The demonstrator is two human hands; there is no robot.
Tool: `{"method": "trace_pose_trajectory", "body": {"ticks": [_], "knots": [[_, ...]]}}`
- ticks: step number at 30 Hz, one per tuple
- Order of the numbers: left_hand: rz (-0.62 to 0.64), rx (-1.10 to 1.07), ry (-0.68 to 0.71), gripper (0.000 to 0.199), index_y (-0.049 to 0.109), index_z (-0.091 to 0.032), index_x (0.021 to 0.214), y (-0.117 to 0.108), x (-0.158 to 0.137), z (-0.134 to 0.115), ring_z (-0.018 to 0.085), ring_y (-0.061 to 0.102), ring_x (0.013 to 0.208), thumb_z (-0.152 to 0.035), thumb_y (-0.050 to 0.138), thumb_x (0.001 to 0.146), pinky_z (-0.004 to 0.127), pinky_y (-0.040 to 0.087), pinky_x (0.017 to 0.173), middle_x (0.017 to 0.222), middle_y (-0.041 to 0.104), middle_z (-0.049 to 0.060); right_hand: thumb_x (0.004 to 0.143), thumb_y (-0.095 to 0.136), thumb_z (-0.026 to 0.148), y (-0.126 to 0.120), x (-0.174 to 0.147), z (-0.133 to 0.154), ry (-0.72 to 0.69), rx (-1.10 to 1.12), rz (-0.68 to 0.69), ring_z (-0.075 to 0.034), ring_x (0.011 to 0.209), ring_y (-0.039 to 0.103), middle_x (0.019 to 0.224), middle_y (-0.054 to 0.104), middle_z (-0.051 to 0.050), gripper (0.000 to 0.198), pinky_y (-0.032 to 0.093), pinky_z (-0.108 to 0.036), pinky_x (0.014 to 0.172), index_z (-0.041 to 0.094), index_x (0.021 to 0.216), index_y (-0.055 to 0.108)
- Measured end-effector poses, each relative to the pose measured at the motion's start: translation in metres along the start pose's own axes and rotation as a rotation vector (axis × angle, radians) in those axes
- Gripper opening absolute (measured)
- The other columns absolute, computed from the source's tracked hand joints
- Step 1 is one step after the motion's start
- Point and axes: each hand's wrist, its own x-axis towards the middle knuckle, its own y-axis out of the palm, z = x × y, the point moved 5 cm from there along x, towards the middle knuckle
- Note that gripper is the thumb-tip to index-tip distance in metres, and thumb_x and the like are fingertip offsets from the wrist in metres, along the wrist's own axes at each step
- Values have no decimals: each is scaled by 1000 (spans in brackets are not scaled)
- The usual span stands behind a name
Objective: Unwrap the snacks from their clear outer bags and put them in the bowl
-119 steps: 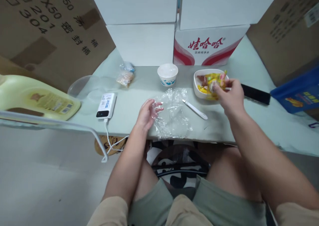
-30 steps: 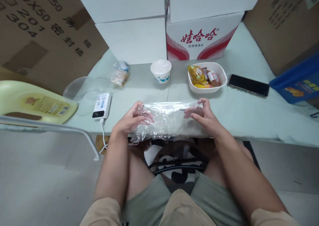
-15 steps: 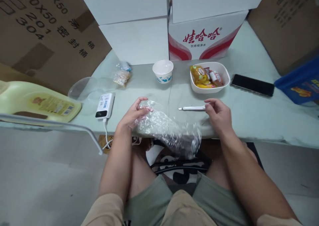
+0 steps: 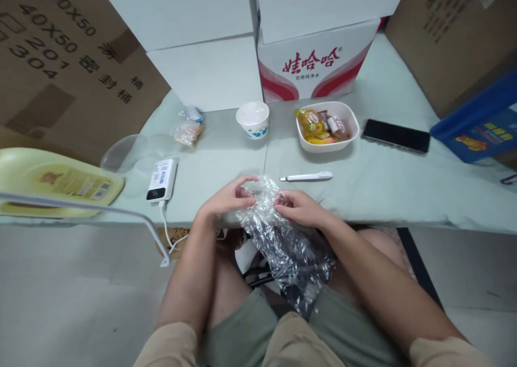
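Note:
Clear crinkled plastic wrap (image 4: 278,243) hangs over the table's front edge toward my lap. Its upper end is between my two hands. My left hand (image 4: 234,197) pinches it from the left. On the other side my right hand (image 4: 297,205) has its fingers closed on the wrap too. Just beyond the hands, a white utility knife (image 4: 307,177) lies on the table with its metal tip pointing left. Farther back stand a white paper cup (image 4: 253,122) with a blue pattern and a white bowl (image 4: 328,143) holding several wrapped snacks.
A white power bank (image 4: 162,179) with a cable, a clear plastic lid (image 4: 121,154) and a yellow bottle (image 4: 72,181) lie left. Small packets (image 4: 189,132) sit near the white boxes (image 4: 205,76). A black phone (image 4: 396,135) and a blue package (image 4: 480,122) are right.
My right hand has let go of the utility knife, leaving it on the table, and moved left to grip the plastic wrap. The wrap now hangs lower. The view has shifted slightly.

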Motion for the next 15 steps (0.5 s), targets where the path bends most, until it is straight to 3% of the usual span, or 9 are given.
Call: {"method": "trace_pose_trajectory", "body": {"ticks": [3,6,9,12,15], "knots": [[-26,62,11,43,59,-17,107,1,1,0,10,54,56,-30,76,69,23,41,55,67,60,-3,83,58,32,-12,-2,-2,-18,-39,-129,-12,53,57,72,65,1,16,46,-26,54,19,92,60],[-72,83,47,33,62,-17,99,-3,0,-1,9,51,56,-30,74,71,23,38,54,68,59,-2,85,58,37,-46,-14,5,-104,-209,-407,-17,71,64,86,71,-4,21,50,-32,68,21,97,64],[-74,95,77,30,62,-18,98,-6,-1,-3,10,50,57,-30,73,72,24,37,53,69,60,-1,84,57,33,-106,-41,14,-121,-444,-733,-20,75,65,85,72,-5,17,49,-34,72,22,90,69],[-51,95,88,29,61,-19,97,-7,-3,-4,10,50,58,-30,72,73,24,37,54,68,61,-1,81,56,19,-180,-74,14,55,-777,-1056,-24,82,66,92,73,-11,22,46,-37,79,18,96,72],[-40,84,106,27,62,-19,96,-6,-3,-6,10,51,58,-29,72,73,24,37,53,70,61,-1,82,57,18,-236,-91,5,214,-1099,-1084,-29,101,63,111,70,-21,30,43,-38,83,12,108,71]]}}
